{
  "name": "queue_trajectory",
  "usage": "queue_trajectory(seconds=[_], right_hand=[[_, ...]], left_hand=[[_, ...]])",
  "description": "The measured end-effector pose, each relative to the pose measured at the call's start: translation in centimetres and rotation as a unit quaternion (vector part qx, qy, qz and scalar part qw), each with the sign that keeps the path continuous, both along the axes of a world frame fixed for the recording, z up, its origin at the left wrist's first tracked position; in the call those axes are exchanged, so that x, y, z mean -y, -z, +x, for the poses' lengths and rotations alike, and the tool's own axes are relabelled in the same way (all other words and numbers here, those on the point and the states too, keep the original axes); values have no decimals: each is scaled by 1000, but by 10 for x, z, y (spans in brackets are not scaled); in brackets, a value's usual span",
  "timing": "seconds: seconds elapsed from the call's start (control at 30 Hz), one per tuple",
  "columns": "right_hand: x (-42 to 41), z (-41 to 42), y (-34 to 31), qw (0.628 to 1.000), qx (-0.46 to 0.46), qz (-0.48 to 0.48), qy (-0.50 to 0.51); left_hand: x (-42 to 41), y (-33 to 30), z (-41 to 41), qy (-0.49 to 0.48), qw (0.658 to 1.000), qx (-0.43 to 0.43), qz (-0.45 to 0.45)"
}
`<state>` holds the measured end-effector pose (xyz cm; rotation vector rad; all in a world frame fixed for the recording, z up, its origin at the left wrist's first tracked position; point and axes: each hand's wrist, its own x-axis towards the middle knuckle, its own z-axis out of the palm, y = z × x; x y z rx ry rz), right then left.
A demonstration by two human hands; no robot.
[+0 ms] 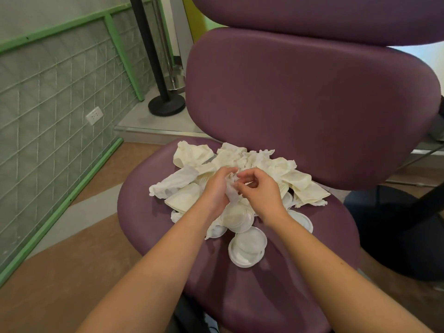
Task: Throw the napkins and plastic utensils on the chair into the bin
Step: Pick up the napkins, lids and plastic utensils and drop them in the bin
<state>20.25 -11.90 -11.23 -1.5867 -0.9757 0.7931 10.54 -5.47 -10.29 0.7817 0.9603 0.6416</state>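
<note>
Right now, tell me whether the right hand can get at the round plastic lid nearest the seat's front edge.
Probably yes. The round plastic lid lies bare on the purple chair seat, with nothing on top of it. The right hand, now pinching a crumpled napkin with the left hand, would have to let go first.

From my feed: left wall is pale green with a white wire grid panel in a green frame [55, 111] leaning on it, plus a white wall socket [94, 115]. Floor is tan wood-look flooring [48, 280] with a grey diagonal band. Rear: raised pale step [153, 123] carrying a black post on a round black base [166, 105] and a shiny metal cylinder [176, 80]. Bright daylight upper right.
</note>
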Motion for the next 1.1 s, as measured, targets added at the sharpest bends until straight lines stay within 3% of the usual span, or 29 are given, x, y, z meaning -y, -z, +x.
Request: queue_trajectory(seconds=[0.2, 0.4, 0.43, 0.53, 0.63, 0.7, 0.77, 0.87, 1.03, 1.1], right_hand=[[-2, -9, 21, 996, 43, -78, -19], [-8, -10, 33, 994, -34, -99, -3], [-10, -10, 33, 996, -23, -90, 16], [-16, -8, 32, 997, -1, -60, 55], [-25, -4, 30, 997, 29, -62, 18], [-31, 0, 29, 995, 77, -61, -7], [-40, 7, 30, 971, 230, -63, -3], [-50, 19, 36, 867, 486, -108, -24], [-54, 29, 46, 762, 625, -157, -66], [-53, 32, 42, 795, 592, -126, -42]], left_hand=[[-7, 14, -7, -27, 999, 29, -18], [-7, 41, -12, 41, 980, -159, 117], [-6, 44, -13, 52, 980, -160, 104], [-4, 45, -15, 83, 995, -56, 7], [-10, 46, -16, 58, 998, -35, 11], [-16, 43, -16, -1, 998, -62, 16], [-21, 40, -16, -36, 995, -84, 37], [-29, 40, -17, -45, 992, -107, 58], [-28, 36, -16, -37, 990, -124, 60], [-26, 35, -16, -23, 988, -138, 67]])
